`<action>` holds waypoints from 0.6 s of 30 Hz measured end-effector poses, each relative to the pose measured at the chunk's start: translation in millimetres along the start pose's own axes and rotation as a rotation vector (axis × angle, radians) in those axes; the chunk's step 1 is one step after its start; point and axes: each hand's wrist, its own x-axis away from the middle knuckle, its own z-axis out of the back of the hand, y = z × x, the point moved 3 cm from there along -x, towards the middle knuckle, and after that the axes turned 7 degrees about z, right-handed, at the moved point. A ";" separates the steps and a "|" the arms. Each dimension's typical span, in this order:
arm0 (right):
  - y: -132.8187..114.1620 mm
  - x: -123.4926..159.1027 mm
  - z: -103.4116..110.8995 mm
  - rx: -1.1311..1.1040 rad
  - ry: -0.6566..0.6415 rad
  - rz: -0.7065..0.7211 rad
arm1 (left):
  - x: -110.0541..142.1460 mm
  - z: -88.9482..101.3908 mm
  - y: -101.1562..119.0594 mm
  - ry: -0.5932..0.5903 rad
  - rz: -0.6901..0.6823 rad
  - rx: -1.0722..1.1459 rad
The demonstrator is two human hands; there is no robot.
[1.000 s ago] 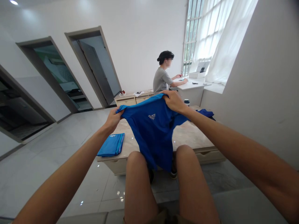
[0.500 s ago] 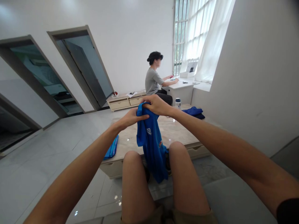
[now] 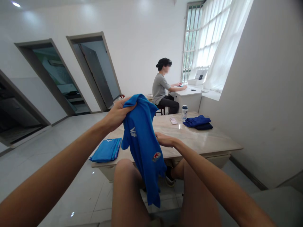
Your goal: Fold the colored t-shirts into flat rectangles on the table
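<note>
While the blue shirt [image 3: 143, 126] is hanging: it is draping above the knees, in front of the marble-patterned tabletop [image 3: 196, 138].
Left hand [image 3: 115, 116]: thumb and fingers are pinching the shirt's bunched upper end; a firm, level pinch would be stopping the layers slipping.
Right hand [image 3: 165, 140]: it is meeting the shirt's side, fingertips hidden, so its grip cannot be told; smoothing gently downward would be easing creases.
Cloth: thin and supple, it is falling in long, narrow folds with jagged-looking lower edges.

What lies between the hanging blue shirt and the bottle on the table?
In the head view, a pink phone lies on the table between the blue shirt and the bottle.
</note>
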 end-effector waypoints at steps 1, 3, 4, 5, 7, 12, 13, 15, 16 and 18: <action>-2.6 4.0 -13.4 -0.101 -0.046 0.006 | 0.3 7.5 2.2 0.043 0.004 0.013; -5.5 9.4 -29.6 -0.300 -0.116 -0.008 | 0.9 22.5 5.8 0.119 -0.009 0.025; -4.9 10.1 -30.2 -0.322 -0.089 -0.025 | 1.6 29.7 7.2 0.147 -0.019 0.025; -3.2 9.7 -26.2 -0.309 -0.032 -0.045 | 2.5 36.7 8.4 0.171 -0.030 0.022; 0.4 7.2 -7.1 -0.252 0.107 -0.073 | 5.8 50.9 9.8 0.217 -0.049 0.008; -16.3 4.5 74.9 -0.034 0.404 -0.021 | 19.0 88.7 6.6 0.320 -0.101 -0.081; -24.5 6.0 90.8 0.044 0.476 -0.001 | 21.4 96.2 4.8 0.329 -0.114 -0.116; -42.3 10.8 116.3 0.259 0.636 0.054 | 24.9 110.4 0.0 0.342 -0.122 -0.227; -50.7 13.6 124.9 0.390 0.700 0.084 | 26.0 117.0 -2.9 0.352 -0.118 -0.301; -62.9 17.4 135.0 0.610 0.708 0.118 | 27.3 128.8 -8.6 0.382 -0.111 -0.450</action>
